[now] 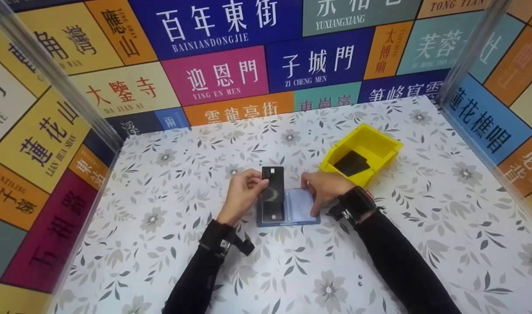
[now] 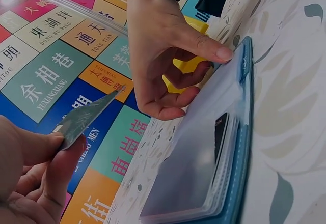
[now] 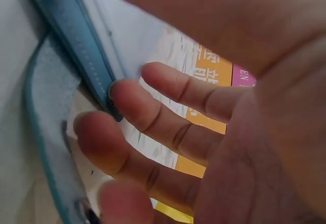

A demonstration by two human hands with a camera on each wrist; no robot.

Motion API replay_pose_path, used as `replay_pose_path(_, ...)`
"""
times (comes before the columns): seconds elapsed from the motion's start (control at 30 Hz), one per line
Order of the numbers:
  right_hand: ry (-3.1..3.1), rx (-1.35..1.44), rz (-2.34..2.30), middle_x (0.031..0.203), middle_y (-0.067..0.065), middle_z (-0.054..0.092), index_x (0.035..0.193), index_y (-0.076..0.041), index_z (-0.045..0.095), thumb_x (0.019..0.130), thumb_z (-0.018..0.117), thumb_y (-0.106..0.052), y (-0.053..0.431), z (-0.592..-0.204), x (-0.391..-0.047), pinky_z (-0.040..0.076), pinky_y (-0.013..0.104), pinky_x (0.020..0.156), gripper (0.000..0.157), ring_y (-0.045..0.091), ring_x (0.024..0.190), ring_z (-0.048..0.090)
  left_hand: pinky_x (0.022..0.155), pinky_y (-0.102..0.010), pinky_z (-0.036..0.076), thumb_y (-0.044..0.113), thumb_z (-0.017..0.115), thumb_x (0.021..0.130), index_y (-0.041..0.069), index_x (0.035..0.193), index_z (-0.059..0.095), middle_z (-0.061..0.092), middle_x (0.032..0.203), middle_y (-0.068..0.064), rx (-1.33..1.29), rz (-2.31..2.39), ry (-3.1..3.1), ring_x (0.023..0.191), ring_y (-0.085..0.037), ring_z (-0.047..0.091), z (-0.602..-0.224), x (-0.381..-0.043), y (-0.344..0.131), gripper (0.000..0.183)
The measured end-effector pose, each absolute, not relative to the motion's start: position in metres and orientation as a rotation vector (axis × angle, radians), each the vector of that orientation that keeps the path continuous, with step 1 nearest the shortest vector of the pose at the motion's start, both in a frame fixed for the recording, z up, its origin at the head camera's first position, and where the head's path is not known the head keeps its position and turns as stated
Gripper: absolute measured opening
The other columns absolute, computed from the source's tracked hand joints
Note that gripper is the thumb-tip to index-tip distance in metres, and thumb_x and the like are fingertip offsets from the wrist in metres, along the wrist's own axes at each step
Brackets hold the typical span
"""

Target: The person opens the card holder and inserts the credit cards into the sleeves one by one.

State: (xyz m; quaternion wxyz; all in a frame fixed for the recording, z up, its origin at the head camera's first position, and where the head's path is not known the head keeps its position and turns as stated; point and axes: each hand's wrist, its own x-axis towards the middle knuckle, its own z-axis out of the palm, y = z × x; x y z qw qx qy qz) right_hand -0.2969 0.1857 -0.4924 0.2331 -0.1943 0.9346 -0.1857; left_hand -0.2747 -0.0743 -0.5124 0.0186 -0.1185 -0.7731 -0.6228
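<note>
A: Card location, quick?
B: Black card (image 1: 275, 183), centre of the head frame, over the upper left part of the blue card holder (image 2: 245, 137). Holder lies spread on the tabletop (image 1: 283, 266). Left wrist view has the card raised, apart from the sleeves.
A: Fingers?
B: Left hand (image 1: 244, 192) pinches the card by its left side, thumb against fingers. Right hand (image 1: 331, 187) grips the holder's upper right: thumb pressed on the right side, fingers curled at the top edge.
A: Step?
B: Card-and-sleeve work, I'd say. In or out, can't tell. Another dark card (image 1: 277, 213) shows on the left half.
A: Doing it well?
B: If inserting: square the card to the sleeve mouth, lead with one corner, then slide it flat. Pinch near the outer end so fingers clear the plastic. Right thumb should pin the holder without buckling the clear sleeve (image 1: 299, 203).
A: Risk?
B: Card snagging on the sleeve lip, probably. Ease off, re-angle, don't force.
A: Yellow bin (image 1: 375, 141)?
B: Right of centre, dark item inside.
</note>
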Motion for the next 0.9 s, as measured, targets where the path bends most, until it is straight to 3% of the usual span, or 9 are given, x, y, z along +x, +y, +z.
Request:
replay_pose_path(0.17, 2.567, -0.519, -0.503, 0.099, 0.003, 0.065, 0.118, -0.02, 0.058, 0.061, 0.101, -0.027, 0.186, -0.493, -0.297, 0.052, 0.033, 0.073, 0.071, 0.023, 0.086, 0.061, 0.061, -0.039, 0.062, -0.001, 0.075, 0.091, -0.008, 0.096, 0.067, 0.072, 0.082, -0.018, -0.311, -1.951, -2.482, 0.06, -0.012, 0.062, -0.512, -0.273, -0.072, 0.012)
replay_pose_path(0.43, 2.565, -0.526, -0.504, 0.1, 0.002, 0.066, 0.118, -0.02, 0.058, 0.062, 0.101, -0.029, 0.186, -0.493, -0.297, 0.051, 0.033, 0.075, 0.071, 0.022, 0.087, 0.061, 0.056, -0.025, 0.06, -0.006, 0.074, 0.088, -0.002, 0.091, 0.063, 0.066, 0.075, 0.001, -0.239, -2.004, -2.607, 0.062, -0.008, 0.064, -0.517, -0.27, -0.068, 0.012)
replay_pose_path(0.9, 2.562, -0.577, -0.563, 0.098, 0.005, 0.064, 0.117, -0.018, 0.059, 0.06, 0.101, -0.029, 0.19, -0.494, -0.296, 0.049, 0.032, 0.071, 0.072, 0.022, 0.084, 0.058, 0.058, -0.027, 0.061, -0.004, 0.075, 0.088, -0.001, 0.091, 0.064, 0.069, 0.077, -0.004, -0.112, -1.847, -2.774, 0.058, -0.009, 0.064, -0.531, -0.265, -0.055, 0.012)
